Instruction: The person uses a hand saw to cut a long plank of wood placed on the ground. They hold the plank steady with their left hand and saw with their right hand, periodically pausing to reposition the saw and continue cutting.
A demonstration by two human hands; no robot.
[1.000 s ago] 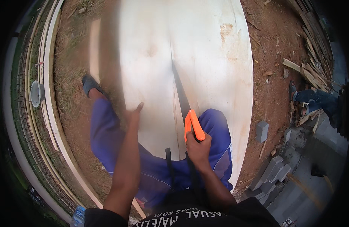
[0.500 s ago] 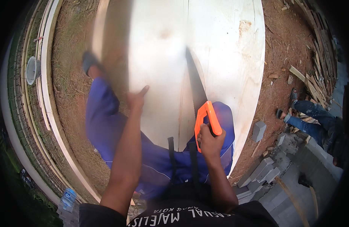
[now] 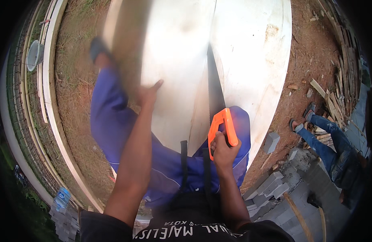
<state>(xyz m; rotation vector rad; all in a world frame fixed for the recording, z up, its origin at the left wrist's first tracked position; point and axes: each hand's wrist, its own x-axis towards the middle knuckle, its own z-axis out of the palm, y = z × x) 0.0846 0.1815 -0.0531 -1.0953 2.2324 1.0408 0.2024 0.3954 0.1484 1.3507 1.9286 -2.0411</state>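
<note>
My right hand (image 3: 225, 152) is closed round the orange handle of a hand saw (image 3: 230, 123). Its dark blade (image 3: 215, 82) slants away from me, the far end meeting a long slit in a pale plywood sheet (image 3: 254, 60). Nearer to me the slit widens into a narrow gap between two parts of the sheet. At the sheet's left edge, my left hand (image 3: 147, 96) grips the wood with the thumb on top; the other fingers are mostly hidden. My blue-trousered right knee (image 3: 239, 115) is on the sheet beside the saw handle.
Long timber boards (image 3: 52, 80) and a white bucket (image 3: 35, 55) are at left. Another person's legs in jeans (image 3: 327, 141) show at right, near scrap wood (image 3: 333, 101) and grey blocks (image 3: 272, 143). A blue water bottle (image 3: 62, 197) stands at lower left.
The view has shifted slightly, so the sheet appears farther right. The saw stays in the slit and both hands keep their holds. The other person's legs sit differently at right.
</note>
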